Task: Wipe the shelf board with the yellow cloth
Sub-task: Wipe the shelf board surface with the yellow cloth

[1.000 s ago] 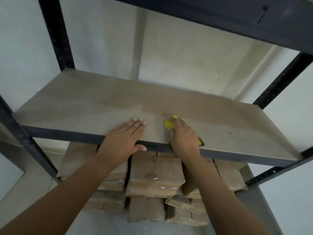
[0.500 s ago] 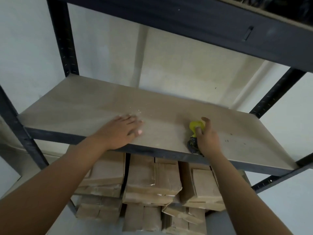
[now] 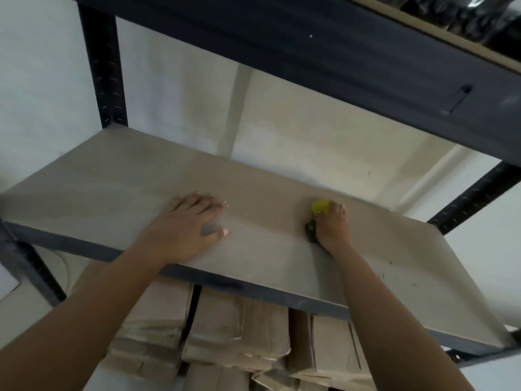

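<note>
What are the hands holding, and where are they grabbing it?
The right hand presses the yellow cloth on the shelf board, covering its near part. The left hand lies flat, holding nothing.

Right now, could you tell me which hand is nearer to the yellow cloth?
The right hand: it presses on the yellow cloth, on the shelf board. The left hand lies flat on the board, well off to the cloth's left.

The shelf board (image 3: 118,179) is looking light brown with tiny dark specks near its right end. The cloth (image 3: 320,207) is showing bright yellow with a dark patch. The shelf frame (image 3: 103,71) is looking black. The wall (image 3: 42,80) is looking white. The parcels (image 3: 239,328) underneath are looking plain brown.
</note>
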### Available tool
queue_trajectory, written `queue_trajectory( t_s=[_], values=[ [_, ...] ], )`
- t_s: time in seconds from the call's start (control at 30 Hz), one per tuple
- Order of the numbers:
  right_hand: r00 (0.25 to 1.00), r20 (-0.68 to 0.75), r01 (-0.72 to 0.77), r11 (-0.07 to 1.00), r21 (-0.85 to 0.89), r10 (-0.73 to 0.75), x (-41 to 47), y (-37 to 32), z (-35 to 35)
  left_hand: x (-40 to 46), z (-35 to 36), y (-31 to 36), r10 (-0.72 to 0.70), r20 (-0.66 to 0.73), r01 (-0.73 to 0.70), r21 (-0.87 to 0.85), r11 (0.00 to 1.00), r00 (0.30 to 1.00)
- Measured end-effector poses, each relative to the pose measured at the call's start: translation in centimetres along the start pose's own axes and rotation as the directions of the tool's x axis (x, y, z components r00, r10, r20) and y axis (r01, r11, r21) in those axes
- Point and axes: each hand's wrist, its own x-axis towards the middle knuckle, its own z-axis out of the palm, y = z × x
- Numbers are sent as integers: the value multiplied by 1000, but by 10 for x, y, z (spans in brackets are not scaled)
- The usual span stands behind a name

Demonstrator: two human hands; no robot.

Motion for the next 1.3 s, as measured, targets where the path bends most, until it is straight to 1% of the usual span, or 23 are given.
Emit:
queue_trajectory(
  t_s=[0.13,0.27,0.3,0.37,0.43,0.47,0.5,0.57,0.63,0.73,0.83,0.93,1.0,1.07,1.17,1.23,1.3],
  values=[
    [993,9,120,992,28,-120,19,-38,8,3,-5,-1,-8,30,8,7,1000,1000],
    [961,86,258,964,56,-263,-15,-69,27,2,-4,-2,-17,40,17,10,1000,999],
    [943,89,318,947,50,-322,-30,-74,32,2,-3,-2,-18,45,17,11,1000,999],
    [880,90,461,884,76,-466,-55,-79,37,3,-3,-2,-17,53,16,16,1000,998],
    [835,95,528,838,137,-542,-64,-77,35,3,-3,-2,-16,57,15,15,1000,998],
    [835,101,524,838,149,-540,-61,-74,31,2,-3,-2,-13,57,12,13,1000,998],
    [851,101,498,854,151,-515,-55,-69,27,2,-3,-1,-10,53,9,10,1000,999],
    [914,60,391,910,140,-402,-35,-51,18,0,-3,-2,-10,44,11,-6,1000,999],
    [965,-10,260,958,125,-261,-10,-27,8,-1,-3,-2,-19,27,19,-14,1000,999],
    [990,-73,133,975,179,-122,21,0,-5,-2,-1,-4,-21,10,21,-7,1000,1000],
    [990,-71,132,969,208,-120,42,0,-4,-1,0,-6,-5,-4,5,13,1000,1000],
    [989,-64,142,964,226,-131,52,-20,4,1,2,-6,5,-25,-4,32,999,1000],
    [982,-34,189,958,216,-186,50,-39,10,3,3,-6,1,-25,0,25,1000,1000],
    [949,20,307,934,182,-316,37,-60,17,4,3,-7,-4,-15,4,10,1000,1000],
    [831,108,515,828,220,-546,3,-75,27,3,1,-7,-8,-3,8,-3,1000,1000],
    [761,131,594,764,252,-635,-16,-69,27,2,0,-5,-14,-7,14,-5,1000,1000],
    [719,129,629,719,297,-682,-24,-55,20,1,-2,-4,-20,1,20,-16,1000,1000]
  ],
)
